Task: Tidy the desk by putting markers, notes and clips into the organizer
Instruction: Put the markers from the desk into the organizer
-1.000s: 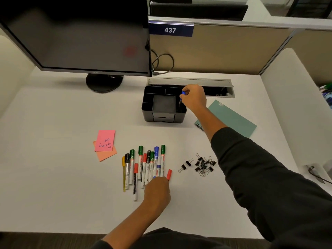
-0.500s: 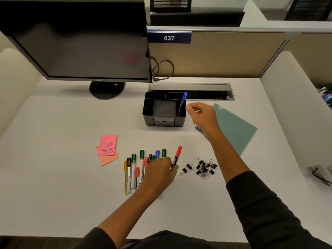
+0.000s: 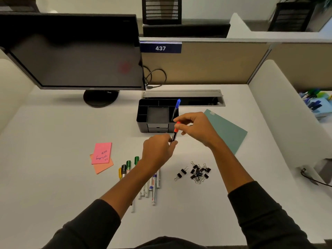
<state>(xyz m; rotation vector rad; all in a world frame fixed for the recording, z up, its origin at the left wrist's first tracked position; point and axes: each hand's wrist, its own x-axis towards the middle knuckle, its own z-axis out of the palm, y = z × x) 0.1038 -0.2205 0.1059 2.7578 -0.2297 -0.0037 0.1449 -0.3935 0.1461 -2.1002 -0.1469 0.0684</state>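
A red-capped marker (image 3: 174, 132) is held upright just in front of the black organizer (image 3: 142, 123). My left hand (image 3: 158, 150) grips its lower end and my right hand (image 3: 195, 128) pinches its red cap. A blue-capped marker (image 3: 176, 108) stands in the organizer's right compartment. Several more markers (image 3: 152, 180) lie in a row on the desk, partly hidden under my left forearm. Pink and orange sticky notes (image 3: 101, 157) lie to their left. A pile of black binder clips (image 3: 196, 172) sits to the right.
A monitor (image 3: 71, 53) on a round stand fills the back left. A teal notebook (image 3: 226, 131) lies right of the organizer. A cable tray slot (image 3: 183, 97) runs behind the organizer. Partition walls close off the back and both sides.
My left hand lifted the red-capped marker from the row toward the organizer. My right hand came back from the organizer, where the blue marker stays, and took hold of the red cap.
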